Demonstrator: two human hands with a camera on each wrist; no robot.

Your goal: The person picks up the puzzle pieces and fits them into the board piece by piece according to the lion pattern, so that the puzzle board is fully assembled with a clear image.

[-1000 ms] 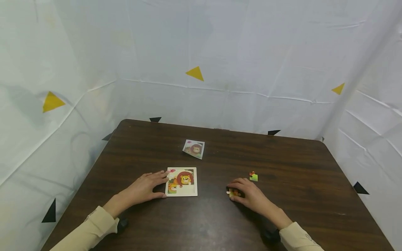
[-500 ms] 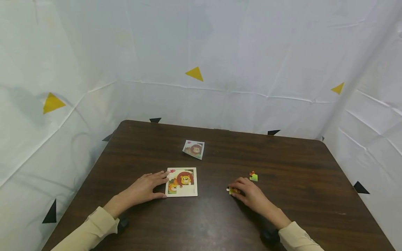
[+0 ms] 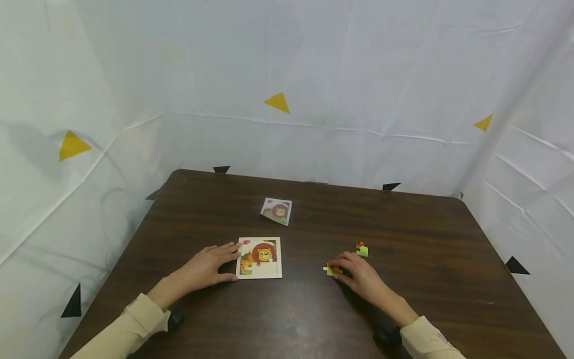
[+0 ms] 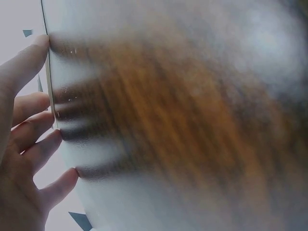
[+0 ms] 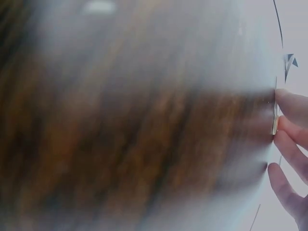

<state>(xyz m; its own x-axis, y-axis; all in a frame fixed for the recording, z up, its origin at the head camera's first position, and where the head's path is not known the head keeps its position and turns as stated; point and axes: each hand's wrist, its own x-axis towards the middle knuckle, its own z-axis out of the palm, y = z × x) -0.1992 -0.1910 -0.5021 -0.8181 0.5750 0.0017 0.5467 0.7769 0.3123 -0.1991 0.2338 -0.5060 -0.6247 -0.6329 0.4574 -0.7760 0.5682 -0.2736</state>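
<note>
My left hand [image 3: 204,271] rests at the left side of a square puzzle tray [image 3: 267,271], its fingers stretched out and the thumb at the near left corner. A lion picture fills the tray's upper part and lower left; the lower right shows bare cream base. To the right, my right hand [image 3: 362,280] pinches a jigsaw piece [image 3: 330,270], green and orange with a pale tab, low at the tabletop. The fingers cover part of it. In the right wrist view this jigsaw piece [image 5: 275,125] appears edge-on at the fingertips.
Another jigsaw piece [image 3: 362,251], green and red, lies just beyond the right hand. A small printed lion picture [image 3: 277,212] with a curled corner lies behind the tray. The dark wooden table [image 3: 296,319] ends at white sheeting [image 3: 350,75] on the back and sides.
The right hand has turned the jigsaw piece slightly between its fingers, so more of its green shows. The left hand and the tray have stayed in place.
</note>
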